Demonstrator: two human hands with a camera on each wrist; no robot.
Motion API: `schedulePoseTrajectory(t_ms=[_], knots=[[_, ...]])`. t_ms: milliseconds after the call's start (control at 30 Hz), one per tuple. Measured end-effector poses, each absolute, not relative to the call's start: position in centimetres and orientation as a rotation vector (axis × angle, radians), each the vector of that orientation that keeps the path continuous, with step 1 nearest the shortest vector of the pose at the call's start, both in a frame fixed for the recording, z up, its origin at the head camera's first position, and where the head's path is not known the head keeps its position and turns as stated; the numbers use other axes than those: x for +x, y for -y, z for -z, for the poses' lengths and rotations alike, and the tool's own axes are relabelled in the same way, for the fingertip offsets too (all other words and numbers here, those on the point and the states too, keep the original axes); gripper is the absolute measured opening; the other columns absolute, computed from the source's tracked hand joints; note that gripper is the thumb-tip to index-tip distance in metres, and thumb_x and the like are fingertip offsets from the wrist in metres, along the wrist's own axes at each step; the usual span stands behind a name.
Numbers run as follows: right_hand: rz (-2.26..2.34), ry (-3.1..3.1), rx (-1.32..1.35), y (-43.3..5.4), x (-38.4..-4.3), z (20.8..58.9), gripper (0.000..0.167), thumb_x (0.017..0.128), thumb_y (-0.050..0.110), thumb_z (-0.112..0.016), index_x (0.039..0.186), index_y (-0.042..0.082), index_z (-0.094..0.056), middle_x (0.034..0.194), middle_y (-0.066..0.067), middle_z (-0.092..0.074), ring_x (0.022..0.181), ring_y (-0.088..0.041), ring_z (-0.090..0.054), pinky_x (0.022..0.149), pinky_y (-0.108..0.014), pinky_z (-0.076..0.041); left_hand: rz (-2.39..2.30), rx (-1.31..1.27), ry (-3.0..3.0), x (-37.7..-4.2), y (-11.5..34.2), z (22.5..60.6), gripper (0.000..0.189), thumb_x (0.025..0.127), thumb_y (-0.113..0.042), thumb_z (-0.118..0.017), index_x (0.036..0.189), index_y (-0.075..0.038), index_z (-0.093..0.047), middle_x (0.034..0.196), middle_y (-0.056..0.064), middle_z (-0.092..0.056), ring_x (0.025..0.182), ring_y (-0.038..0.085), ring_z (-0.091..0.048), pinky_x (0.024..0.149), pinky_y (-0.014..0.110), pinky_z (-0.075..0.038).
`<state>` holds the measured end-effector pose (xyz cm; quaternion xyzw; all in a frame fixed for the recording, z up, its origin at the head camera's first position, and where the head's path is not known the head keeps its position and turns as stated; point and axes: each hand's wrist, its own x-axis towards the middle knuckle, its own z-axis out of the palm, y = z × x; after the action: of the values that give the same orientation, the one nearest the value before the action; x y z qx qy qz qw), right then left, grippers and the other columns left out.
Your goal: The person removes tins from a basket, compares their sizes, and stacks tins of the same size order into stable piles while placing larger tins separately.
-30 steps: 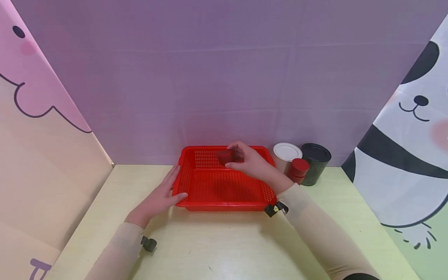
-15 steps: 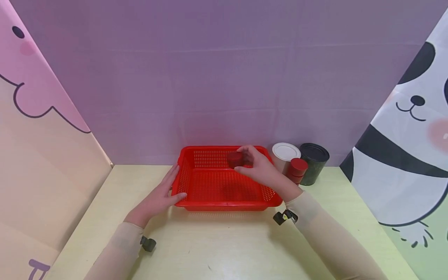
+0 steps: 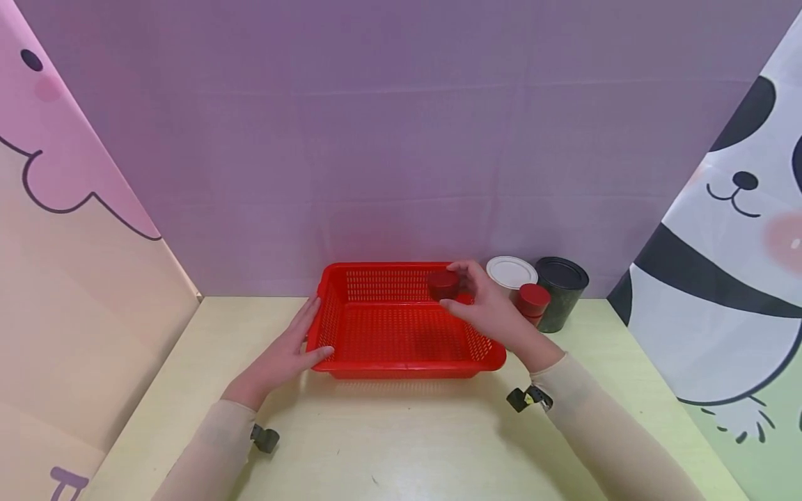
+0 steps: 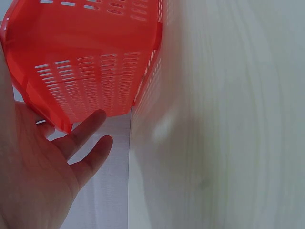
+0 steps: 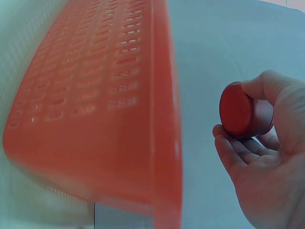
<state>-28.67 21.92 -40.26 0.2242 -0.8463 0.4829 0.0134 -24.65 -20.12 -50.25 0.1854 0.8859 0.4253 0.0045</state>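
A red plastic basket (image 3: 401, 366) with slotted walls stands at the back of the table. My left hand (image 3: 285, 362) rests against its left side with straight fingers, the thumb lying at the front left corner of the rim. From the left wrist view, two fingers of the left hand (image 4: 52, 167) extend outside the slotted wall. My right hand (image 3: 491, 309) pinches a small red round container (image 3: 443, 285) between thumb and fingers, over the basket's back right part. The right wrist view shows the container's (image 5: 237, 109) flat red end facing the basket wall.
To the right of the basket stand a can with a white lid (image 3: 512, 272), a small red-topped container (image 3: 533, 299) and a dark can (image 3: 562, 292). A purple cloth wall (image 3: 401, 153) rises right behind the table (image 3: 401, 445).
My right hand has carried the small red container to the right over the basket, toward its right side. The left hand stays at the basket's left side.
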Motion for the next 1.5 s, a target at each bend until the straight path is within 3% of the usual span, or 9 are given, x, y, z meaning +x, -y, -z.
schedulePoseTrajectory(t_ms=[500,600,733,800,967,1367,1500], knots=[[-1.540,2.543,0.591,-25.5,-28.3,39.9,0.063,0.099,0.007,-0.082,0.152,0.007,-0.048,0.144,-0.016,-0.062,0.133,-0.035,-0.059,0.117,-0.067,-0.048,-1.347,0.568,-2.771,-24.7,20.2,50.3,0.113,0.097,-0.038,-0.083,0.180,-0.029,-0.007,0.186,0.000,-0.007,0.166,0.037,-0.021,0.102,0.057,-0.062],[-1.500,2.554,0.551,-26.1,-28.3,39.9,0.063,0.100,0.010,-0.083,0.152,0.008,-0.048,0.146,-0.016,-0.062,0.136,-0.036,-0.061,0.114,-0.059,-0.054,-1.349,0.568,-2.764,-24.6,20.2,50.1,0.113,0.097,-0.041,-0.082,0.180,-0.028,-0.007,0.186,0.002,-0.007,0.166,0.038,-0.021,0.102,0.058,-0.061],[-1.396,2.573,0.519,-26.9,-28.1,39.8,0.063,0.100,0.014,-0.084,0.152,0.009,-0.049,0.145,-0.015,-0.065,0.130,-0.037,-0.066,0.099,-0.033,-0.062,-1.346,0.555,-2.759,-24.5,20.1,49.9,0.113,0.097,-0.049,-0.081,0.180,-0.028,-0.007,0.186,0.001,-0.007,0.166,0.038,-0.020,0.104,0.058,-0.061],[-1.351,2.578,0.503,-27.3,-27.9,39.7,0.063,0.100,0.016,-0.084,0.152,0.011,-0.050,0.143,-0.015,-0.066,0.125,-0.035,-0.068,0.092,-0.027,-0.061,-1.341,0.544,-2.760,-24.4,20.1,49.9,0.113,0.096,-0.052,-0.080,0.180,-0.029,-0.007,0.186,0.000,-0.006,0.166,0.037,-0.020,0.105,0.058,-0.060],[-1.299,2.561,0.468,-28.4,-27.6,39.5,0.065,0.100,0.021,-0.085,0.154,0.013,-0.049,0.140,-0.013,-0.069,0.116,-0.030,-0.068,0.087,-0.032,-0.060,-1.334,0.537,-2.763,-24.3,20.0,49.7,0.114,0.096,-0.054,-0.079,0.180,-0.029,-0.007,0.186,0.000,-0.006,0.166,0.037,-0.020,0.105,0.059,-0.060],[-1.244,2.501,0.406,-31.1,-27.1,39.9,0.066,0.101,0.021,-0.084,0.155,0.010,-0.047,0.142,-0.015,-0.066,0.126,-0.033,-0.066,0.093,-0.017,-0.054,-1.318,0.535,-2.778,-24.2,20.0,49.8,0.113,0.097,-0.056,-0.079,0.180,-0.030,-0.007,0.186,0.000,-0.006,0.167,0.038,-0.018,0.105,0.060,-0.060],[-1.232,2.483,0.381,-32.0,-27.1,40.3,0.066,0.102,0.018,-0.083,0.156,0.008,-0.047,0.143,-0.015,-0.066,0.126,-0.031,-0.065,0.097,-0.021,-0.054,-1.325,0.536,-2.772,-24.1,19.9,49.5,0.113,0.097,-0.057,-0.078,0.180,-0.029,-0.006,0.186,0.000,-0.005,0.167,0.037,-0.018,0.106,0.060,-0.059]])
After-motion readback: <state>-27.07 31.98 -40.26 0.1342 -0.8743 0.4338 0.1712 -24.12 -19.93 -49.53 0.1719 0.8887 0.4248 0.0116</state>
